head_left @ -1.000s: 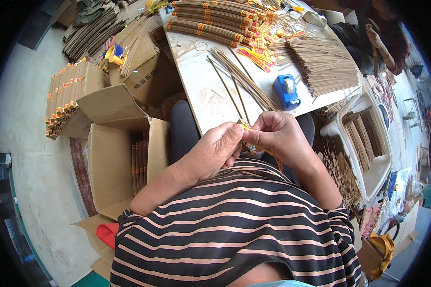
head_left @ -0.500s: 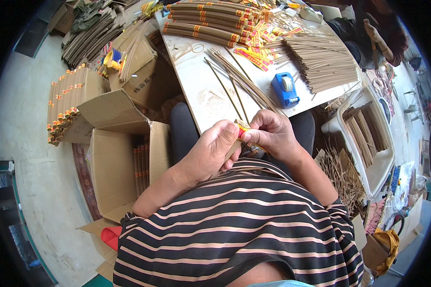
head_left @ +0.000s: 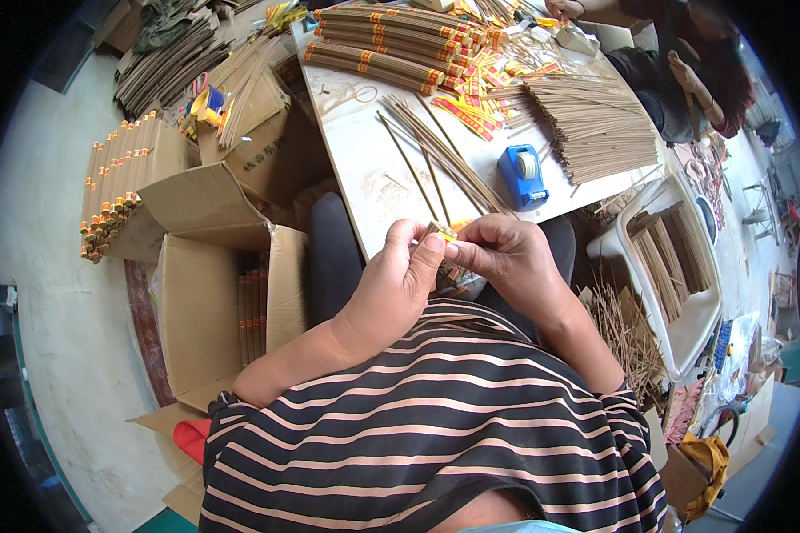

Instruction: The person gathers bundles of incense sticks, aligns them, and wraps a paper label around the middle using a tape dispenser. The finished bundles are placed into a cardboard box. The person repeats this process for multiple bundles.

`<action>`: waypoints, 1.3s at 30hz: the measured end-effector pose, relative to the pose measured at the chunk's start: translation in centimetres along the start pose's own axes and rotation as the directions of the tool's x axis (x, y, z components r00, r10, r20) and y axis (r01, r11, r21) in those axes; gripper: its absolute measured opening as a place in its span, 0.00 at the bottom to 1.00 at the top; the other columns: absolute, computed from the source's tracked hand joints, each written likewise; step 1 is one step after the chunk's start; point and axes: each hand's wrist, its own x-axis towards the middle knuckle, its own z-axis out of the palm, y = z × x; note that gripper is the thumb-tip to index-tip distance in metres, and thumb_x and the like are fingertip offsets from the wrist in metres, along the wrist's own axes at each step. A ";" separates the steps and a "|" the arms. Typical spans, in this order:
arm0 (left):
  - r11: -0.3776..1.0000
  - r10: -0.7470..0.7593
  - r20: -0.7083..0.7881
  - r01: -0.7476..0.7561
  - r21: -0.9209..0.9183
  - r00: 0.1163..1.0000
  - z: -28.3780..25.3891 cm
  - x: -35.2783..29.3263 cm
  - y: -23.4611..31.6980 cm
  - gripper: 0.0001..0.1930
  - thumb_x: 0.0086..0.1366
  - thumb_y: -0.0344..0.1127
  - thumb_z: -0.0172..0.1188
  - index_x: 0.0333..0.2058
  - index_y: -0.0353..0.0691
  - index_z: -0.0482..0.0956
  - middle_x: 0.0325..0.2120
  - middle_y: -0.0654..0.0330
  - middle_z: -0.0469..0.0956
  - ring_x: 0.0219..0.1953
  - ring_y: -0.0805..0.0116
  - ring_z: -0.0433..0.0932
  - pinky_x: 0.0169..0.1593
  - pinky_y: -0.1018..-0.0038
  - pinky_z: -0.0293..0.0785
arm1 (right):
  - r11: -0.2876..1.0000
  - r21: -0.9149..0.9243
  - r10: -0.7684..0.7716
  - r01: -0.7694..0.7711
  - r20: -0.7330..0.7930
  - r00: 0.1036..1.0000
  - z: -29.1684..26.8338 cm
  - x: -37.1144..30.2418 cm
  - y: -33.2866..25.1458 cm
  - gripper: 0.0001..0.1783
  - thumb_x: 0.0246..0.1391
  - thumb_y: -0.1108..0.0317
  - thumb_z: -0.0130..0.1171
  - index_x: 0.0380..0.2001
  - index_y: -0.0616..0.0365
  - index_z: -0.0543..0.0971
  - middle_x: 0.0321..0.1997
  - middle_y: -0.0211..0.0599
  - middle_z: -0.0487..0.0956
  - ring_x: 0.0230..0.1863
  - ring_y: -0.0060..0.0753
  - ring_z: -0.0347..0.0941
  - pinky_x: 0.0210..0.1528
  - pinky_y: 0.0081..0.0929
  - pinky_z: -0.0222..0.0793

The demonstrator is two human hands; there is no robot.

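Both hands meet just off the near edge of the counter (head_left: 364, 169), over the lap. Left hand (head_left: 391, 289) and right hand (head_left: 507, 258) pinch the same small bundle of thin sticks with a yellow-red paper band (head_left: 443, 234); fingertips of both clamped on it, thumbs facing each other. Most of the bundle is hidden by the fingers, so its long axis can't be told for sure; it seems to run down toward the chest. It sits between the hands, equally near to both: left hand grips from the left side, right hand from the right and top.

On the counter: loose brown sticks (head_left: 436, 155) lying diagonally from the middle toward the near edge, a blue tape dispenser (head_left: 522, 175) near the right near corner, a fanned stack of sticks (head_left: 596, 124) at the right edge, wrapped long bundles (head_left: 382, 44) along the far edge, with yellow-red labels (head_left: 471, 89) beside them. Left of the counter, on the floor, an open cardboard box (head_left: 204, 302) with bundles inside. White tray of sticks (head_left: 676, 258) to the right. Another person's arm (head_left: 693, 80) at the far right corner.
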 end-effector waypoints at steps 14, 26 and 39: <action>0.994 0.086 0.232 -0.098 0.039 0.969 0.8 -0.1 -0.6 0.36 0.69 0.47 0.36 0.62 0.37 0.24 0.19 0.64 0.63 0.20 0.80 0.62 0.24 0.83 0.65 | 0.972 0.225 -0.036 -0.069 0.430 0.902 -2.5 0.0 1.6 0.15 0.53 0.62 0.57 0.36 0.64 0.75 0.27 0.23 0.72 0.29 0.15 0.62 0.31 0.16 0.62; 0.983 -0.034 0.383 0.101 -0.155 0.923 1.1 0.5 -1.1 0.42 0.66 0.54 0.41 0.61 0.32 0.28 0.21 0.62 0.66 0.20 0.82 0.64 0.23 0.86 0.63 | 0.999 0.049 -0.038 0.012 0.573 0.819 -4.3 0.4 0.4 0.19 0.47 0.69 0.63 0.43 0.65 0.75 0.37 0.33 0.77 0.39 0.21 0.70 0.45 0.21 0.67; 0.886 -0.044 0.493 0.262 -0.383 0.869 0.6 0.8 -1.8 0.33 0.69 0.42 0.39 0.62 0.36 0.32 0.25 0.58 0.68 0.23 0.78 0.66 0.27 0.85 0.64 | 0.927 -0.144 -0.249 0.347 0.456 0.855 -3.9 0.5 -0.8 0.11 0.43 0.67 0.64 0.33 0.58 0.81 0.32 0.35 0.75 0.38 0.34 0.68 0.41 0.29 0.64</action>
